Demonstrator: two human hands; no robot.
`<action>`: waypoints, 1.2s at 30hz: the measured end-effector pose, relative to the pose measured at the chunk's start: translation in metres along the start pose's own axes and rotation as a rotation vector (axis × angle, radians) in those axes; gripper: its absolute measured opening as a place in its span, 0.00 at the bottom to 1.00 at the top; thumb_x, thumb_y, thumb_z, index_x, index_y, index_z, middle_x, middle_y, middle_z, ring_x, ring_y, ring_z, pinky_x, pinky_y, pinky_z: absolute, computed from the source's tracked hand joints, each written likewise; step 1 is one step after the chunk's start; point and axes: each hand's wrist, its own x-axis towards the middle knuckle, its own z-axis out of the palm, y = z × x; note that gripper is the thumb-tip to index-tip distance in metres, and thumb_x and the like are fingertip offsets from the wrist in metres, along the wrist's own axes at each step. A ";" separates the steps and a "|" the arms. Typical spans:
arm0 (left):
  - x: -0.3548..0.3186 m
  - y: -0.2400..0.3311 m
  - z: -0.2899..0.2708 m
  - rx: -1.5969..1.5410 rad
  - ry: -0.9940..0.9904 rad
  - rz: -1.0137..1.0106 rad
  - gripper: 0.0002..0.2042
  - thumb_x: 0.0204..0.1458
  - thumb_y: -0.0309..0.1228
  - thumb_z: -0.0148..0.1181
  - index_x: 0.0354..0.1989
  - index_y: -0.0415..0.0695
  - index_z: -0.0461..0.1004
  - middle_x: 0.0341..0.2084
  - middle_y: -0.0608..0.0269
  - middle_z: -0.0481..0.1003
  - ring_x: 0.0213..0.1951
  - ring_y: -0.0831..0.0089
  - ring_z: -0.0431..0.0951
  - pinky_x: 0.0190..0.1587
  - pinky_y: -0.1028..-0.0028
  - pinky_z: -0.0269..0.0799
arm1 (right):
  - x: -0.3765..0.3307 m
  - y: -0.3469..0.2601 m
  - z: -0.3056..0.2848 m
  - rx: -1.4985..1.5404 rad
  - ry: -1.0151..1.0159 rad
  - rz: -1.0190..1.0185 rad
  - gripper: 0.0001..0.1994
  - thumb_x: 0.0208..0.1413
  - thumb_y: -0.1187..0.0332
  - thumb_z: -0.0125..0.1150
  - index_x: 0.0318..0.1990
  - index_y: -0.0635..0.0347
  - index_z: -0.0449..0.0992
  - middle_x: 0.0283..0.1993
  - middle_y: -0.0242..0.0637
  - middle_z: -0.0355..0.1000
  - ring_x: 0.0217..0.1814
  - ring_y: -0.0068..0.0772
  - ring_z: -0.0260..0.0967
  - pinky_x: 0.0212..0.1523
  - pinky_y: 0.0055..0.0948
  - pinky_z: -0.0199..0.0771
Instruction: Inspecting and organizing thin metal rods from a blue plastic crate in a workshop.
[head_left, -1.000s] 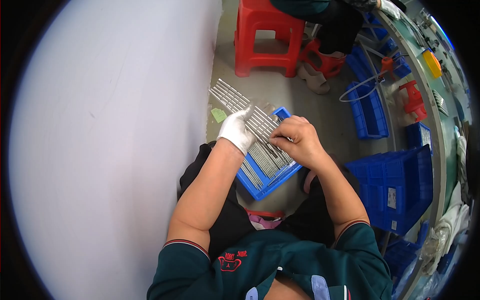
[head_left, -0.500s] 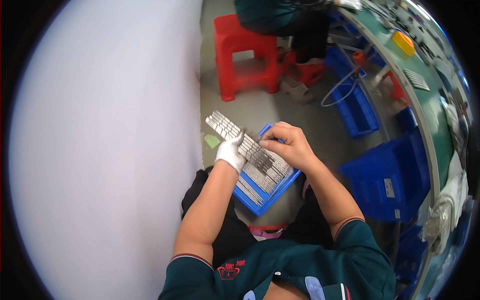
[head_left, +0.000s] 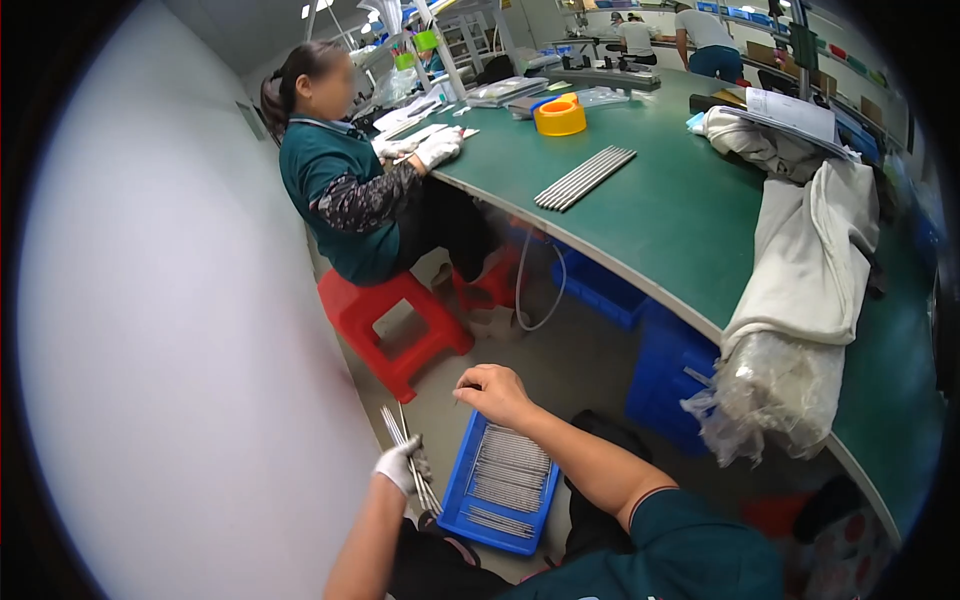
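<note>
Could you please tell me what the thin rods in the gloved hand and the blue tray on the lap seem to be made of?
The thin rods look like bare metal: grey, straight, with a dull sheen. The blue tray looks like moulded plastic: uniform saturated colour, smooth matt walls. The left hand wears a white glove, probably knitted fabric, though its texture is too small to confirm.

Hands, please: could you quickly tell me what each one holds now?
Left hand: closed on thin metal rods.
Right hand: fingers curled above the blue tray; contents cannot be told.

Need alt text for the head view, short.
A seated person's white-gloved left hand grips a bundle of thin metal rods beside a blue plastic tray of rods on their lap; the bare right hand hovers above the tray's far edge.
</note>
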 end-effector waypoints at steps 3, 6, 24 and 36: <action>-0.072 0.065 0.079 0.368 -0.053 0.309 0.12 0.49 0.39 0.63 0.23 0.49 0.67 0.14 0.67 0.66 0.13 0.71 0.64 0.19 0.67 0.62 | 0.004 0.007 -0.010 0.001 0.093 0.038 0.10 0.47 0.60 0.60 0.30 0.57 0.78 0.33 0.37 0.74 0.39 0.39 0.71 0.41 0.36 0.70; -0.130 0.116 0.179 0.836 -0.132 0.678 0.12 0.49 0.39 0.62 0.28 0.47 0.67 0.14 0.69 0.65 0.15 0.78 0.65 0.18 0.76 0.62 | 0.007 0.013 -0.013 0.046 0.128 0.057 0.10 0.47 0.62 0.61 0.31 0.59 0.79 0.31 0.37 0.74 0.35 0.35 0.72 0.38 0.32 0.70; -0.065 0.091 0.538 1.967 0.239 1.218 0.22 0.45 0.44 0.63 0.44 0.42 0.76 0.42 0.49 0.76 0.44 0.55 0.77 0.48 0.65 0.72 | -0.004 0.002 -0.043 -0.054 0.170 -0.098 0.08 0.45 0.64 0.59 0.27 0.59 0.78 0.31 0.41 0.74 0.39 0.44 0.70 0.42 0.41 0.71; -0.086 0.059 0.519 1.859 0.449 1.442 0.19 0.50 0.47 0.60 0.41 0.44 0.77 0.43 0.55 0.76 0.47 0.59 0.76 0.47 0.65 0.72 | -0.009 0.007 -0.046 -0.041 0.247 -0.181 0.06 0.44 0.65 0.64 0.28 0.55 0.78 0.30 0.37 0.74 0.37 0.44 0.70 0.40 0.39 0.71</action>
